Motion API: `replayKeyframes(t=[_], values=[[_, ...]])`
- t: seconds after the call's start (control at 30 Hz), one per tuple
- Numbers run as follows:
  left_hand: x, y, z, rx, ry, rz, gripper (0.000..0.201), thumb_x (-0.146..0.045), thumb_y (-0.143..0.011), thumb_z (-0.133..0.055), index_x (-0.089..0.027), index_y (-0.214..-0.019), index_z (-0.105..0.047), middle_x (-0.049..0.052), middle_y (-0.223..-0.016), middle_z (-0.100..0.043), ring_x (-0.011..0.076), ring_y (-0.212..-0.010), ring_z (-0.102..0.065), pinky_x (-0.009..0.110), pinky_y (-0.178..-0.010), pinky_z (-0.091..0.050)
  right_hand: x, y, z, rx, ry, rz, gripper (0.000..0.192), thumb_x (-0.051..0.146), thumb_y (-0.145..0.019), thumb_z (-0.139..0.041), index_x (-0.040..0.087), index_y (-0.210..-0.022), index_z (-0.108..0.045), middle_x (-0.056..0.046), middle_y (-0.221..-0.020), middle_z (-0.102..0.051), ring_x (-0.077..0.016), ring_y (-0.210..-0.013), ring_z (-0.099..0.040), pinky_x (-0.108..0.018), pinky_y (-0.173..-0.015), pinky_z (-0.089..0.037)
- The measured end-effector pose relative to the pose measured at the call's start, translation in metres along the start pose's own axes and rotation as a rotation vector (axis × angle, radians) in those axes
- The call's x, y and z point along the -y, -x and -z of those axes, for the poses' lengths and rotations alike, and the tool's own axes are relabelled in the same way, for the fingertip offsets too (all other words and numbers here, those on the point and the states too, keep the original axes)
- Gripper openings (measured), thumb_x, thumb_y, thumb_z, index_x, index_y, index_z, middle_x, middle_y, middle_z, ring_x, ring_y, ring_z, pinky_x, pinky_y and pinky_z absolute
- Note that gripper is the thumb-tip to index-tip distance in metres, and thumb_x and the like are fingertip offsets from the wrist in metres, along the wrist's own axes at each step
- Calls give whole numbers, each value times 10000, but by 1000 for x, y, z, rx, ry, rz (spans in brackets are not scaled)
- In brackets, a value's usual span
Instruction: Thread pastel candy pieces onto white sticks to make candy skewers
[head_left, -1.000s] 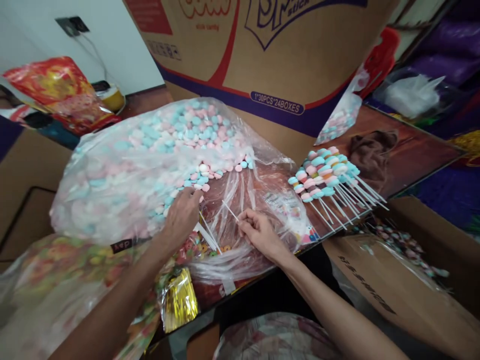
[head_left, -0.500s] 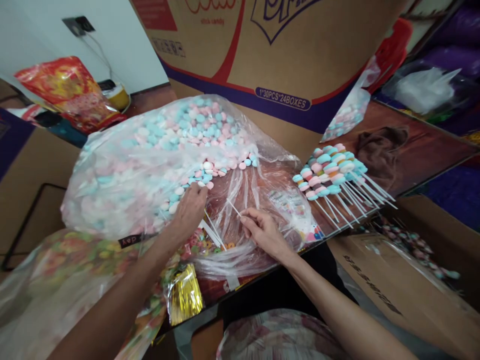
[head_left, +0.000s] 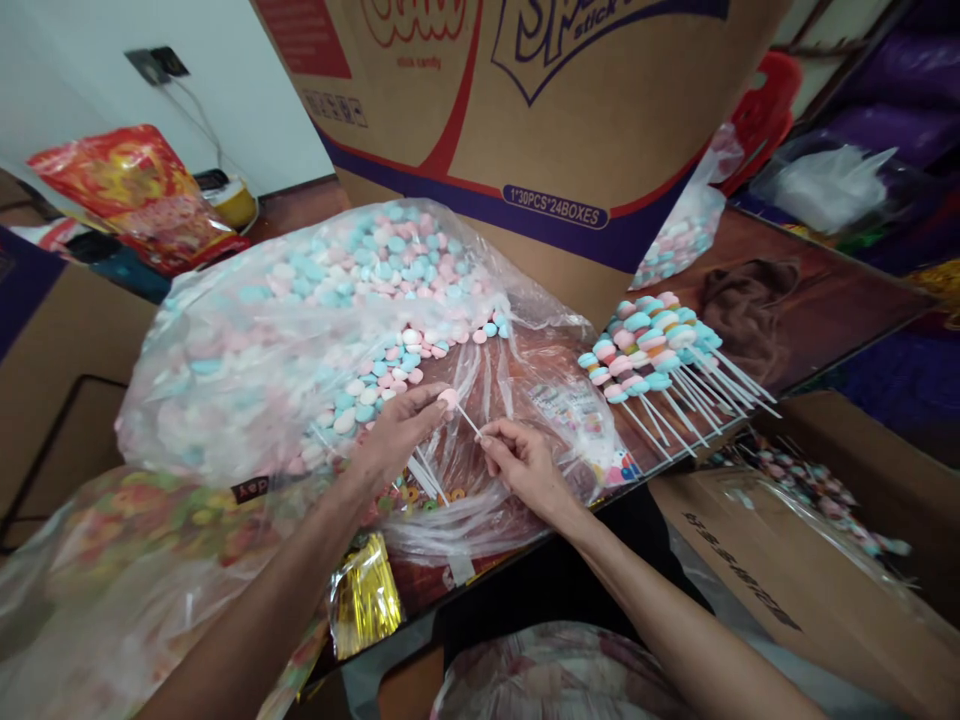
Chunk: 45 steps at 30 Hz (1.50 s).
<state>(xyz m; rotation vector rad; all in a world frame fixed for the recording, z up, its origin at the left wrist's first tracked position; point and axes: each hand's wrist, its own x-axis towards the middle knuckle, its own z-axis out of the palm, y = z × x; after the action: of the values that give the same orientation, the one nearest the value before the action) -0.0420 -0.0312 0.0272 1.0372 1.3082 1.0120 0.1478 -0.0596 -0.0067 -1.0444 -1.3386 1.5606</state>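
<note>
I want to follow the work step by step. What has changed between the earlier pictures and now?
The left hand has drawn back from the loose candies in the clear bag toward the right hand. It now pinches a pink candy at the tip of the thin white stick. The right hand holds that stick as before. The finished skewers and the big carton lie unchanged.

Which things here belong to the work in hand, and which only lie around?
In the work:
left hand pressing a pink candy onto the stick
right hand holding the white stick
open candy bag
finished candy sticks

Lying about:
large carton
brown cloth
gold packet
red bag
</note>
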Motion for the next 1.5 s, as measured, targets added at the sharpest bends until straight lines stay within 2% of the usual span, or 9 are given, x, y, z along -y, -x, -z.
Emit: replayKeyframes(t=[0.17, 0.43, 0.7, 0.87, 0.97, 1.13, 1.23, 1.37, 1.5], values=[[2, 0, -2, 55, 20, -57, 351, -399, -716, -834, -167, -949, -709, 29, -882, -679, 116, -770, -582, 223, -703, -473, 0, -1, 1, -7, 31, 33, 201, 341, -920, -545, 181, -868, -655, 48, -565, -500, -89, -483, -384, -217, -455, -275], [6, 0, -2, -62, 47, -59, 417, -370, -661, -858, -176, -996, -702, 1, -816, -670, 97, -688, -553, 212, -640, -452, 0, 3, 1, -23, 48, 54, 206, 333, -922, -552, 177, -923, -685, 43, -589, -488, -102, -523, -414, -228, -493, -314], [6, 1, 1, -76, -170, -120, 281, -394, -721, -790, -158, -870, -763, 20, -798, -714, 133, -701, -580, 248, -661, -467, -2, 4, 1, -10, 92, 61, 224, 329, -931, -542, 179, -930, -708, 38, -597, -485, -110, -547, -441, -235, -526, -347], [10, 1, 0, -139, -379, -294, 226, -332, -769, -730, -196, -942, -780, 34, -924, -766, 184, -829, -658, 301, -796, -505, -8, 0, 1, -14, 99, 37, 235, 341, -928, -538, 175, -910, -703, 44, -576, -489, -107, -523, -432, -235, -513, -340], [15, 0, -7, -162, -508, -378, 175, -300, -820, -673, -226, -933, -784, 30, -929, -766, 203, -872, -670, 323, -843, -501, -6, -1, -1, -50, 98, 44, 241, 351, -926, -538, 177, -815, -663, 39, -561, -499, -109, -521, -436, -240, -519, -344], [15, 3, -25, -183, -639, -427, 200, -264, -852, -626, -232, -966, -787, 37, -867, -744, 196, -804, -646, 306, -785, -485, 1, 1, -4, -128, 96, 45, 252, 371, -915, -533, 195, -745, -593, 34, -556, -499, -116, -522, -430, -249, -527, -355], [8, 9, -33, -110, -661, -434, 239, -256, -864, -601, -221, -1011, -786, 50, -897, -742, 191, -806, -640, 301, -787, -480, 1, 1, -4, -160, 99, 57, 254, 358, -917, -525, 202, -722, -567, 30, -576, -504, -118, -540, -442, -248, -536, -361], [-2, 23, -33, 116, -599, -366, 281, -297, -902, -565, -213, -1060, -781, 59, -938, -753, 210, -883, -670, 321, -856, -495, -3, 3, 0, -173, 104, 66, 275, 359, -932, -526, 210, -701, -538, 25, -587, -510, -124, -556, -452, -248, -538, -351], [0, 45, -22, 120, -575, -286, 326, -275, -901, -580, -232, -1183, -737, 48, -1062, -756, 225, -942, -687, 333, -886, -513, 0, 12, 7, -71, 191, 63, 292, 336, -949, -521, 208, -688, -547, 23, -587, -530, -125, -557, -461, -253, -556, -349]])
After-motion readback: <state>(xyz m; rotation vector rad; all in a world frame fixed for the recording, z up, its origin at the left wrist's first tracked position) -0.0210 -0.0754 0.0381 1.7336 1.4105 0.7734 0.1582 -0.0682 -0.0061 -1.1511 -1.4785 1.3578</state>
